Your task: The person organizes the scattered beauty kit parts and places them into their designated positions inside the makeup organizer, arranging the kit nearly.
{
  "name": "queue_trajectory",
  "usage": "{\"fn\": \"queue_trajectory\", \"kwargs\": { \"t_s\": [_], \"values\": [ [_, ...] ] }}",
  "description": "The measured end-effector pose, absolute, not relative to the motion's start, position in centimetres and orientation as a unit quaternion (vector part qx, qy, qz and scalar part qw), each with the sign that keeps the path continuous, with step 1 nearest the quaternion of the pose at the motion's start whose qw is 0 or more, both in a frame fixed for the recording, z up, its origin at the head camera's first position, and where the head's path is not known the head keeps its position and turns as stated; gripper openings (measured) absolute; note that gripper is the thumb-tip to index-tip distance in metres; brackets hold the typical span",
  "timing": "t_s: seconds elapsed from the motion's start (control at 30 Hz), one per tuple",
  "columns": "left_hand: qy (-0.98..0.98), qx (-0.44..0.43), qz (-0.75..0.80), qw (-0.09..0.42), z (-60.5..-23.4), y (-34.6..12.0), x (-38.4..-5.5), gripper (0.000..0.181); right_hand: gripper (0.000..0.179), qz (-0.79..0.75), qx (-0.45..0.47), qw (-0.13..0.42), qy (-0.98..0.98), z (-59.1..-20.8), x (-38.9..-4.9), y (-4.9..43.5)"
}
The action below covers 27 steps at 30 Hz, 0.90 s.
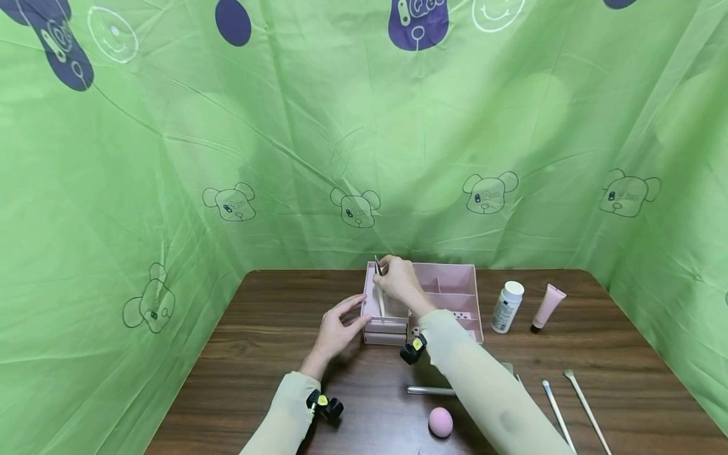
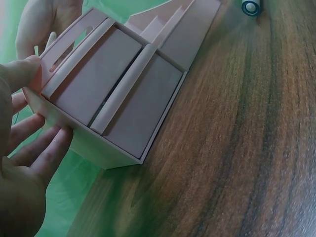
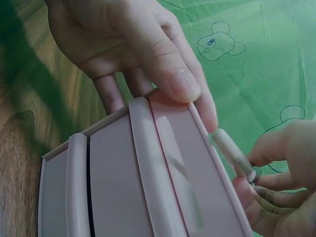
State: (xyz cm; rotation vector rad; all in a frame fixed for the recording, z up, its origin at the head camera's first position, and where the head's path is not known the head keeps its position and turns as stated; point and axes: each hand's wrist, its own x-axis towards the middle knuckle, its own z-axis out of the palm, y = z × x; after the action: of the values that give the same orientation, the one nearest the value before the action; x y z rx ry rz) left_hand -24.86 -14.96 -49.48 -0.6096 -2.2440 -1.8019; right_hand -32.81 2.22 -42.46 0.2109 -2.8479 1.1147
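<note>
A pink desktop organizer [image 1: 385, 339] with small drawers on its left front stands at the back of the table. My left hand [image 1: 334, 327] grips its left front corner, the thumb [image 3: 185, 88] on the front panel and other fingers [image 2: 52, 148] along the side wall. Above the left rear compartment, my right hand [image 1: 400, 284] pinches a slim white-handled makeup brush [image 1: 380, 300]. The brush leans nearly upright, its lower end down inside the compartment. Whether that end touches the bottom, I cannot tell. The organizer's front panel hides part of the brush in the right wrist view.
Right of the organizer stand a white bottle [image 1: 507, 308] and a pink tube [image 1: 548, 308]. Two brushes [image 1: 558, 414] lie at the right front. A pink egg-shaped sponge [image 1: 440, 422] and a silver stick [image 1: 430, 391] lie by my right sleeve. Green cloth [image 1: 352, 158] hangs behind.
</note>
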Motion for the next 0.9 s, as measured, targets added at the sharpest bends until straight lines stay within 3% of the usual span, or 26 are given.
{"fn": "queue_trajectory", "kwargs": {
  "t_s": [0.63,0.9],
  "values": [
    [-0.765,-0.208,-0.602,0.096,-48.5,-14.8,-24.5,0.046,0.041,0.365,0.06,0.02,-0.929,-43.6,-33.7,0.9],
    [-0.755,-0.212,-0.61,0.115,-50.8,-14.8,-25.7,0.047,0.037,0.345,0.059,0.011,-0.937,-43.6,-33.6,0.6]
  ]
}}
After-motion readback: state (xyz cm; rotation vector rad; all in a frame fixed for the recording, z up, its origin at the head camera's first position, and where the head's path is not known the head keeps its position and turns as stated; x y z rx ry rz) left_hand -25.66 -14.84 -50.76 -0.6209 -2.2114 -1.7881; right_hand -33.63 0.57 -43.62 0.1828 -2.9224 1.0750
